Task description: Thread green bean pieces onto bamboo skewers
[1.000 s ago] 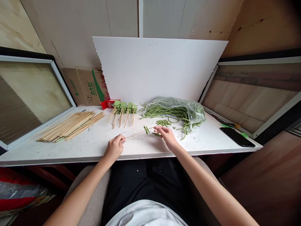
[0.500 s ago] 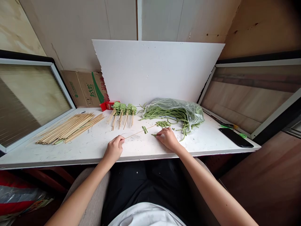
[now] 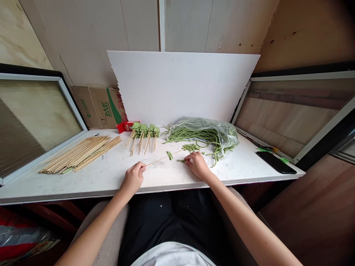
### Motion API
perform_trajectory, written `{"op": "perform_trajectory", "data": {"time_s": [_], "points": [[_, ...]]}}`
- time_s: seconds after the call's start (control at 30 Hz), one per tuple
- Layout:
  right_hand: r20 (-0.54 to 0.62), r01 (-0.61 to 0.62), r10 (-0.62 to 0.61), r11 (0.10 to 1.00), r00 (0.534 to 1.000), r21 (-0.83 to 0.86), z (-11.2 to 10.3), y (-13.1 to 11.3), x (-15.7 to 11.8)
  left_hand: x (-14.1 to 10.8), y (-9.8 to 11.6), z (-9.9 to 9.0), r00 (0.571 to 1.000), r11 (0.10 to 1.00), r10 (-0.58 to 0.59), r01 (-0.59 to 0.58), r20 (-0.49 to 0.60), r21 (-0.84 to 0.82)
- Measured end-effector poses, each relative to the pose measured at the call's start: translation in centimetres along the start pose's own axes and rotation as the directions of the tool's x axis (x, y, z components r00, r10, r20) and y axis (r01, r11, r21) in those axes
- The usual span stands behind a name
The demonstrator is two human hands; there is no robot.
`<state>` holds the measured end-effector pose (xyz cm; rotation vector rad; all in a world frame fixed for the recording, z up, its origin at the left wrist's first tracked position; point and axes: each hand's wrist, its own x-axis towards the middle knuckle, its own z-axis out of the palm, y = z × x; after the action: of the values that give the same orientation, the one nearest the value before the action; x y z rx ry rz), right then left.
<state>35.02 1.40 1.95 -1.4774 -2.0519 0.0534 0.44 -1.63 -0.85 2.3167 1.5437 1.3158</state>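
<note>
My left hand (image 3: 135,176) pinches the near end of a thin wooden skewer (image 3: 156,161), which slants up to the right over the table. Short green bean pieces (image 3: 169,155) are threaded across the skewer. My right hand (image 3: 196,164) is closed on a short green bean piece (image 3: 181,160) at the tabletop, right of the skewer. Just beyond it lies a small pile of cut bean pieces (image 3: 191,147). Behind that, long green beans (image 3: 194,135) stick out of a clear plastic bag (image 3: 222,129).
Loose skewers (image 3: 80,153) lie at the left of the white table (image 3: 105,183). Finished bean skewers (image 3: 142,130) stand near a red packet (image 3: 125,126) and cardboard box (image 3: 97,107). A white board (image 3: 183,87) leans behind. A black phone (image 3: 276,162) lies at right.
The camera view has shifted slightly. Both hands keep nearly the same places, and the bean piece at my right hand shows a little more.
</note>
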Motion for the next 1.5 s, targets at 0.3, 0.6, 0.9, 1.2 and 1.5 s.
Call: {"op": "perform_trajectory", "data": {"time_s": [0.3,0.6,0.9,1.2,1.5], "points": [[-0.069,-0.168,0.227,0.862,0.971,0.478,-0.2,0.6,0.5,0.0,0.1,0.0,1.0,1.0,-0.005,0.005,-0.004,-0.003],[0.124,-0.252,0.345,0.357,0.93,0.9,-0.2,1.4,0.5,0.1,0.4,-0.2,1.0,1.0,0.013,-0.013,0.0,-0.016],[0.13,-0.234,0.313,0.321,0.941,0.918,0.1,2.0,0.6,0.0,0.3,-0.2,1.0,0.999,0.022,-0.021,0.017,-0.049],[0.133,-0.247,0.341,0.318,0.93,0.915,0.3,2.2,0.6,0.0,0.1,-0.1,0.999,0.998,0.033,-0.031,0.037,-0.045],[0.126,-0.269,0.337,0.42,0.933,0.867,0.1,1.8,0.5,0.1,0.4,-0.2,0.999,0.999,0.03,-0.029,0.029,-0.034]]}}
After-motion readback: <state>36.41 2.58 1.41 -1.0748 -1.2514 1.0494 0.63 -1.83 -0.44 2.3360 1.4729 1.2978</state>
